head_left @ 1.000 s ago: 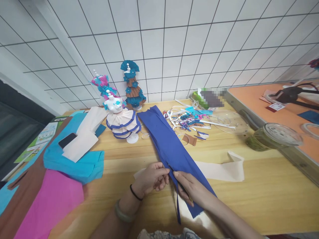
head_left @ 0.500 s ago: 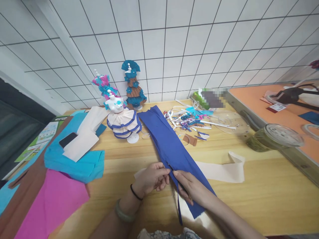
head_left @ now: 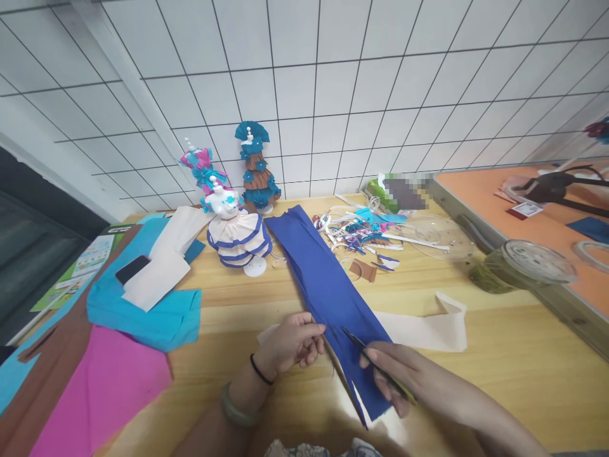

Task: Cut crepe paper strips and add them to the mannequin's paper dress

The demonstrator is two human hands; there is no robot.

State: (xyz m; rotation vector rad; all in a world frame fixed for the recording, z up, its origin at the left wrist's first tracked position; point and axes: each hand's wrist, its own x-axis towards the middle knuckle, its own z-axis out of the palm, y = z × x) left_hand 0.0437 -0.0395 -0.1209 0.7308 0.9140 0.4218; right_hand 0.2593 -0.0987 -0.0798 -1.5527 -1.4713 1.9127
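Observation:
A long strip of dark blue crepe paper (head_left: 328, 273) lies slantwise across the table, with a narrow cut sliver along its near left edge. My left hand (head_left: 299, 339), wearing a black band and a pale bangle, pinches the left edge of this paper between thumb and finger. In my right hand (head_left: 394, 374) is a slim, dark, pointed tool that looks like scissors (head_left: 354, 339), its tips over the blue paper and just right of my left fingers. My right palm hides part of the handles. Beneath the blue paper lies a cream paper strip (head_left: 423, 327).
Dress figures stand at the back: a cream-and-blue one (head_left: 240, 238) and a teal-and-brown one (head_left: 259, 165). Paper scraps (head_left: 361, 231) are heaped right of the blue strip. Turquoise (head_left: 147, 317) and pink sheets (head_left: 104, 387) and a phone (head_left: 132, 270) lie left; a clear-lidded jar (head_left: 495, 273) right.
My right hand has moved right and toward me with the scissors, away from my left fingers. The left hand stays nearly in place. The loose blue sliver now lies further right.

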